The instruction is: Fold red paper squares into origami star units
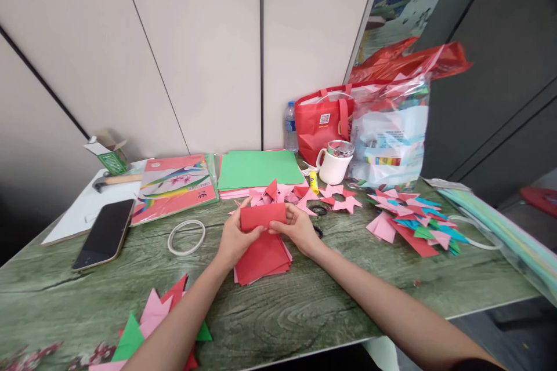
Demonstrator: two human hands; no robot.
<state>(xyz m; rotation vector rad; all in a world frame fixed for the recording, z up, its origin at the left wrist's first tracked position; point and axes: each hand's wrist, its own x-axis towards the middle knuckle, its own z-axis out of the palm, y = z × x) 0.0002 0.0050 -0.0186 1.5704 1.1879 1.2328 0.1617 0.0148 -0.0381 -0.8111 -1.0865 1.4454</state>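
Note:
My left hand (pixel 235 236) and my right hand (pixel 299 227) both pinch a folded red paper sheet (pixel 263 215), one at each end, just above the table. Under them lies a small stack of red paper squares (pixel 262 261). Behind the hands sits a heap of folded pink and red paper pieces (pixel 287 194). Both hands are closed on the sheet's edges.
A phone (pixel 104 233) and a white ring (pixel 187 237) lie to the left, with a paper pack (pixel 176 187) and green sheets (pixel 259 168) behind. A white mug (pixel 335 163), red bag (pixel 319 122), plastic bag (pixel 387 139) and coloured folded pieces (pixel 413 223) stand right. More folded pieces (pixel 152 319) lie near the front edge.

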